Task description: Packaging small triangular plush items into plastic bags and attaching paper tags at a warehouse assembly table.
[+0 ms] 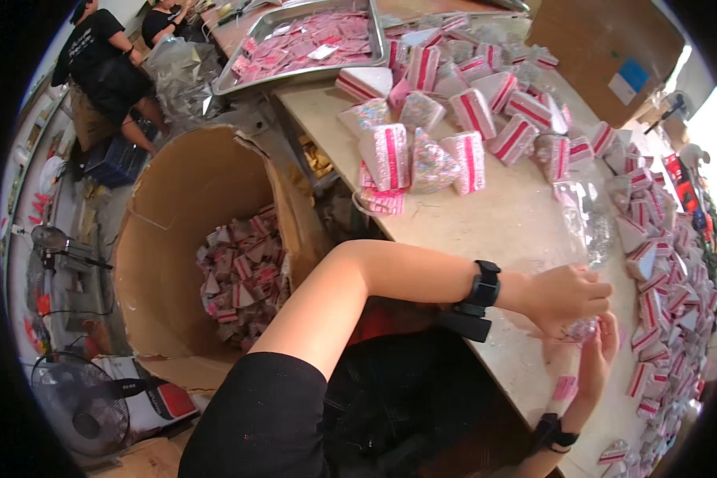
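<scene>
Glitter packet (pixel 581 328) between both closed hands

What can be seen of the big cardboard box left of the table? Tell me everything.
The cardboard box is large, brown and plain, standing open on the floor against the table's left edge. Its top rim is bent and torn in places, with flaps splayed outward. The inner walls are bare. At the bottom lies a loose heap of small wedge-shaped packets in pink, red and white, filling only the lower part. No hand touches it. A fan stands on the floor near its lower corner.
</scene>
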Available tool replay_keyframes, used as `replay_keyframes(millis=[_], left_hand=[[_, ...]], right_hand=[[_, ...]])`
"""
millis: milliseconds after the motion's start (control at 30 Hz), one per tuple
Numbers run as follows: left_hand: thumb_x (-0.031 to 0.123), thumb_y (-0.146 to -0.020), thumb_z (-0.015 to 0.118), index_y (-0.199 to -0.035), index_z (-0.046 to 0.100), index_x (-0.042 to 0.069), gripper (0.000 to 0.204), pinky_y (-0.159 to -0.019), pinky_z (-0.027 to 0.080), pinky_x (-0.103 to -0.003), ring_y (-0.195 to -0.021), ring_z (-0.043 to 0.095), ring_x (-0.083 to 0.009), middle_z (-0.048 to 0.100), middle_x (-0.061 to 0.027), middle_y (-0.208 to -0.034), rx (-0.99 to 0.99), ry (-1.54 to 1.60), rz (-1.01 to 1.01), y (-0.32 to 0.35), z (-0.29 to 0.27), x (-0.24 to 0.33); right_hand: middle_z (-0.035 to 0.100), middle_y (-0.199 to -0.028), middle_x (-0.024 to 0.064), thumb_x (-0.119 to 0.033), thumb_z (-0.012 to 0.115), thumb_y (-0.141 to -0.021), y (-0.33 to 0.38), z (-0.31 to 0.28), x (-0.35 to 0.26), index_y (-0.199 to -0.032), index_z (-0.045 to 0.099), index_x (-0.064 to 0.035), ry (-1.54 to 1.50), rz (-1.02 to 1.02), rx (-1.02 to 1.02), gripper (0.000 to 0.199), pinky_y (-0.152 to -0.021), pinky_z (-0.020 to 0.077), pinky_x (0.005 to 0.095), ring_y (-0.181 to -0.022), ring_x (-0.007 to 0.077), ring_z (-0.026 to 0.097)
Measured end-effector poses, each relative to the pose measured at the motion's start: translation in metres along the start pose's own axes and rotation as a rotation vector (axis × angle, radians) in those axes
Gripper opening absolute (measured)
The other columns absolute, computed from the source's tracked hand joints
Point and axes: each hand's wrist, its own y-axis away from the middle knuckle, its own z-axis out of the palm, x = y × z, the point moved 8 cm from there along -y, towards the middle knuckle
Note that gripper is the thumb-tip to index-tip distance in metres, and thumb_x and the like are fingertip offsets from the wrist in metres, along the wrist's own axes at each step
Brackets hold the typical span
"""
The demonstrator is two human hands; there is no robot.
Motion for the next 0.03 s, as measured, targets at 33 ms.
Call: replay_keyframes(millis=[33], left_hand=[[0.029,-0.056,0.076,-0.094,0.057,0.007,0.048,-0.079,0.046,-0.041,-0.089,0.056,-0.0293,0.052,-0.0089,-0.098,-0.059,-0.022,0.008,-0.0006,0.0032,0.0000]], right_hand=[[0.048,-0.128,0.0102,-0.031,0.070,-0.084,0.0003,-0.0039,0.0045,-0.134,0.042,0.0008,0.080,0.016,0.042,0.065,-0.105,0.0346,0.0356,-0.122,0.0219,0.045]])
